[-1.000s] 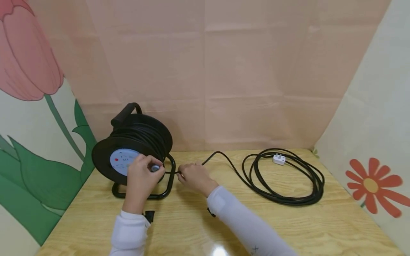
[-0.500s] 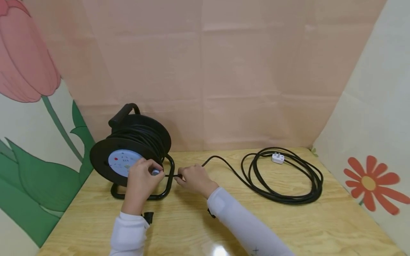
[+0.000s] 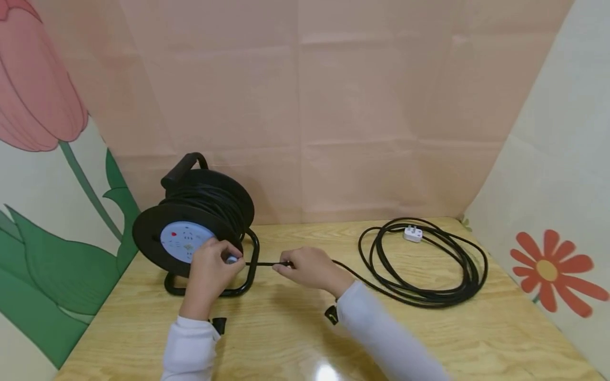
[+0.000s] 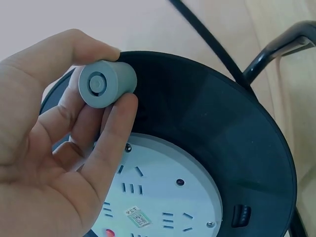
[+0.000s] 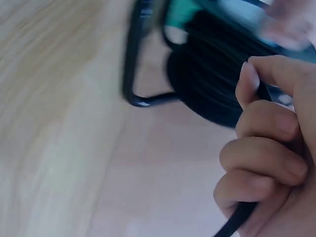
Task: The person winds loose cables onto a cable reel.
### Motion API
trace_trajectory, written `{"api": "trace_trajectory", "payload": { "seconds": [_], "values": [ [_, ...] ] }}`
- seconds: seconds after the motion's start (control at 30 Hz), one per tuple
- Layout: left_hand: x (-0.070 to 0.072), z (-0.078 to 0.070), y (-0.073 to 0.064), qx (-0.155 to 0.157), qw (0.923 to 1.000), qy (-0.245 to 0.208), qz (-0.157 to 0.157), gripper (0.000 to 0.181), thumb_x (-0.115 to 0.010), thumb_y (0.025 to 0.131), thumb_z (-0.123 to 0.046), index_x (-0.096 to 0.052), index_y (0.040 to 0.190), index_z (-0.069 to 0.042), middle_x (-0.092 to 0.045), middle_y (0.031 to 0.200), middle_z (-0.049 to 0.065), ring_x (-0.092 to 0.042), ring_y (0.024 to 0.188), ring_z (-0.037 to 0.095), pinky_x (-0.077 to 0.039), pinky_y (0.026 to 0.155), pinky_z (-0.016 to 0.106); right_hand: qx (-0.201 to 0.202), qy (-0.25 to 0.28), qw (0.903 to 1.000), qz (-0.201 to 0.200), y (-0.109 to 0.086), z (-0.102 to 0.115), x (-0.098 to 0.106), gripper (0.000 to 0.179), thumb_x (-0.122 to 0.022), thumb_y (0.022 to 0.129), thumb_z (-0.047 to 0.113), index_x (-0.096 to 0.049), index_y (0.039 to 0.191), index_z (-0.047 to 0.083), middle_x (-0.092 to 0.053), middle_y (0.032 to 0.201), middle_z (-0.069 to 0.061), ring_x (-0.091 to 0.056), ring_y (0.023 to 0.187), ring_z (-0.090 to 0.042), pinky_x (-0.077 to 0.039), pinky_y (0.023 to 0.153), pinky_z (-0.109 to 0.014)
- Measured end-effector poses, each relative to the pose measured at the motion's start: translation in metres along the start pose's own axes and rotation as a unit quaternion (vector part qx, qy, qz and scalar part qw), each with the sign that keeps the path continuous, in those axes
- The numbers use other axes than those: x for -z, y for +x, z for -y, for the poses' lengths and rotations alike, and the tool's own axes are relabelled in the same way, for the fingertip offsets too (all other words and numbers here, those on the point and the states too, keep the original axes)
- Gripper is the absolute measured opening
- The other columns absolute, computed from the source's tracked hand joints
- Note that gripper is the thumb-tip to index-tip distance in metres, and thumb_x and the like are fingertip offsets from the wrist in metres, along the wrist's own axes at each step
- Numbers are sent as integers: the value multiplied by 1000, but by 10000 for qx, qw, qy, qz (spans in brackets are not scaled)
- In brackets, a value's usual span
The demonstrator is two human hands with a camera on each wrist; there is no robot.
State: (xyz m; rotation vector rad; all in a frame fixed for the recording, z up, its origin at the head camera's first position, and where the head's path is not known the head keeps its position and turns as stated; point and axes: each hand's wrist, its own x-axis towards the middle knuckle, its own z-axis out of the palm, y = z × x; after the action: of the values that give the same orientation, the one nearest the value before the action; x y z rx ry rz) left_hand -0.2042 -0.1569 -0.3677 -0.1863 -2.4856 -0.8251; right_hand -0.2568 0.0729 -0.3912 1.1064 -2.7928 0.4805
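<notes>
A black cable reel (image 3: 190, 211) stands on its tubular frame at the left of the table, cord wound round its drum and a pale socket panel (image 3: 183, 241) on its front. My left hand (image 3: 212, 272) pinches the reel's grey crank knob (image 4: 108, 84) between thumb and fingers, at the rim of the front disc. To the right of the frame, my right hand (image 3: 312, 267) grips the black cable (image 3: 267, 263), its fingers curled round it in the right wrist view. From there the cable stretches taut to the reel.
Loose coils of cable (image 3: 469, 283) lie at the right of the table, with a white plug (image 3: 413, 234) on top of them. A pink backdrop (image 3: 305, 106) rises behind the wooden table (image 3: 281, 344), and printed flower panels flank it.
My right hand has slid rightward along the cable, away from the reel, and more straight cable shows between the two. My left hand has stayed at the knob, with little visible shift.
</notes>
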Motion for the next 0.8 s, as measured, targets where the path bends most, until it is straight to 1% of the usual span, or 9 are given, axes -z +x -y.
{"api": "trace_trajectory", "payload": {
  "seconds": [0.07, 0.13, 0.2, 0.4, 0.47, 0.57, 0.7, 0.8],
  "values": [
    [0, 0, 0, 0, 10000, -36, -1, 10, -74, 70, -14, -66, 67, -17, -55, 75, 2, -46, 68, 14, -45, 57, 32, -102, 376, 9992, 6, -10, -7, 11, 27, -46, 95, 48, -59, 83, 27, -50, 57, 10, -42, 47, -5, -38, 46, -26],
    [1, -1, 1, 24, 10000, -69, -25, 9, -74, 71, -15, -65, 68, -17, -55, 75, 2, -46, 68, 14, -45, 57, 32, -146, 489, 9987, -61, -18, -15, 17, 27, -45, 95, 48, -58, 84, 27, -49, 56, 10, -41, 47, -6, -38, 47, -27],
    [2, -2, 1, 53, 9999, -81, -53, 9, -73, 71, -15, -65, 68, -18, -54, 75, 2, -46, 67, 15, -45, 57, 33, -182, 444, 9988, -54, -24, -22, 18, 26, -44, 95, 49, -57, 86, 29, -48, 57, 11, -41, 47, -5, -39, 48, -27],
    [3, -3, 1, 29, 10000, -61, -19, 8, -74, 71, -16, -66, 68, -18, -55, 74, 2, -45, 67, 14, -44, 57, 32, -250, 291, 9991, 172, -34, -33, 10, 29, -42, 96, 51, -59, 92, 28, -51, 57, 12, -43, 45, -4, -42, 48, -27],
    [3, -3, 1, 5, 10000, -62, 5, 8, -74, 71, -16, -66, 68, -17, -55, 73, 2, -46, 67, 15, -44, 57, 32, -232, 190, 9995, 125, -37, -38, 9, 29, -42, 96, 50, -59, 90, 27, -50, 56, 12, -43, 45, -4, -41, 47, -26],
    [3, -2, 1, 15, 10000, -53, 44, 7, -74, 71, -17, -67, 69, -17, -56, 73, 2, -46, 67, 15, -44, 57, 33, -298, -18, 9996, 11, -45, -49, 9, 31, -42, 95, 52, -55, 82, 27, -45, 53, 12, -39, 43, -2, -36, 44, -24],
    [4, -1, 1, 62, 9999, -31, 99, 6, -74, 71, -17, -68, 70, -17, -56, 74, 3, -47, 67, 15, -44, 58, 33, -467, -140, 9988, -88, -62, -71, 11, 36, -40, 95, 54, -47, 73, 26, -39, 50, 10, -33, 41, -3, -28, 40, -22],
    [5, 1, -1, 169, 9997, 5, 151, 7, -74, 72, -19, -67, 70, -18, -57, 75, 3, -47, 68, 15, -45, 58, 33, -665, -119, 9976, -132, -78, -90, 13, 37, -40, 95, 55, -46, 71, 27, -39, 51, 10, -33, 42, -4, -29, 41, -23]
  ]
}}
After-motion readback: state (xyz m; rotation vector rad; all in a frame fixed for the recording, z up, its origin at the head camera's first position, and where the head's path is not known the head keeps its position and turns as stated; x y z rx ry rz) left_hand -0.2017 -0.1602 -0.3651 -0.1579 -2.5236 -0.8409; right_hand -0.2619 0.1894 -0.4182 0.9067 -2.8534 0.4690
